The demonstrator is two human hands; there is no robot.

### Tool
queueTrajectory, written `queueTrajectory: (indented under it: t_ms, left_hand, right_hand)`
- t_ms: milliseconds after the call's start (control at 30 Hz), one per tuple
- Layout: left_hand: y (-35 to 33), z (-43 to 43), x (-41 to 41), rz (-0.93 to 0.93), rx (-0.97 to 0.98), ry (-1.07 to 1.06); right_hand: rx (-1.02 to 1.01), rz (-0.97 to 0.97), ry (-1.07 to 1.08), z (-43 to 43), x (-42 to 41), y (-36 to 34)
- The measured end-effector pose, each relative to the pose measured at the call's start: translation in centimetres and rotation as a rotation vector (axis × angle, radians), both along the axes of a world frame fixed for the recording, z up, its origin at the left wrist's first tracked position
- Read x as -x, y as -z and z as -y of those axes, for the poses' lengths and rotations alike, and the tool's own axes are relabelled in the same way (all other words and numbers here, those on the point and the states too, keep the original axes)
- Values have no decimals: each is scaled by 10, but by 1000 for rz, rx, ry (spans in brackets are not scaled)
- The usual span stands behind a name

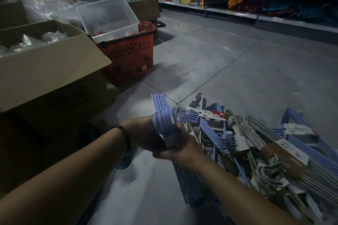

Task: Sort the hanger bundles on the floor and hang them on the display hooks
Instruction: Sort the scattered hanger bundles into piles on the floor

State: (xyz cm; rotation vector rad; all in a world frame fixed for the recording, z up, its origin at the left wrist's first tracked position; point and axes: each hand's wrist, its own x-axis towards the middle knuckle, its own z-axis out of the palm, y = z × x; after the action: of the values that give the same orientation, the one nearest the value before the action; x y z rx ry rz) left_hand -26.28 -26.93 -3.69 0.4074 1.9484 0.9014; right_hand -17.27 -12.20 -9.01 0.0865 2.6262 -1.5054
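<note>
The tiled floor [237,71] is flanked at left by a cardboard box [45,71] and a red basket [131,55]. Mixed hanger bundles [265,144] are piled on the floor at right. One blue hanger bundle [163,115] is gripped just left of the pile, with left hand [142,133] and right hand [182,149] curled round it.

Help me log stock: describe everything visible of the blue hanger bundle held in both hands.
The blue hanger bundle is a tight stack of pale blue hangers, seemingly plastic-coated. It stands tilted, one corner pointing up, its lower part running down under the right forearm; its bottom end is too dark to see. The left hand and right hand grip it mid-length, just left of the hanger pile.
</note>
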Motion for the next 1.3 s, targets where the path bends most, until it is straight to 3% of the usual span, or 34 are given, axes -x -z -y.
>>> queueTrajectory:
  t_ms: [67,100,167,267,333,467,600,733,900,1000,1133,1300]
  left_hand:
    - [-1,2,-1,57,-45,56]
    - [-1,5,2,183,-74,-62]
    - [5,22,15,323,-51,-202]
    - [33,46,21,266,40,-352]
    - [59,61,12,332,123,-398]
    - [94,73,-14,601,-166,-429]
    - [116,74,-45,586,-264,-589]
    - [131,101,-70,567,-114,-646]
    - [141,126,-75,569,58,-643]
    - [153,133,-67,545,132,-650]
    - [170,125,-58,345,253,-674]
    - [195,104,-61,-147,491,-513]
  right_hand:
    - [-178,-53,142,7,-1,9]
    - [-150,-52,204,4,-1,11]
    - [98,-45,345,-5,-3,11]
    - [488,37,518,-14,-11,10]
    - [774,122,577,-14,-15,20]
    - [988,302,505,-3,-28,45]
    - [900,519,423,11,-45,72]
    - [774,695,481,18,-61,104]
    - [700,656,731,21,-62,132]
    - [585,767,628,22,-59,133]
    - [496,853,490,20,-59,141]
    - [544,835,480,15,-53,140]
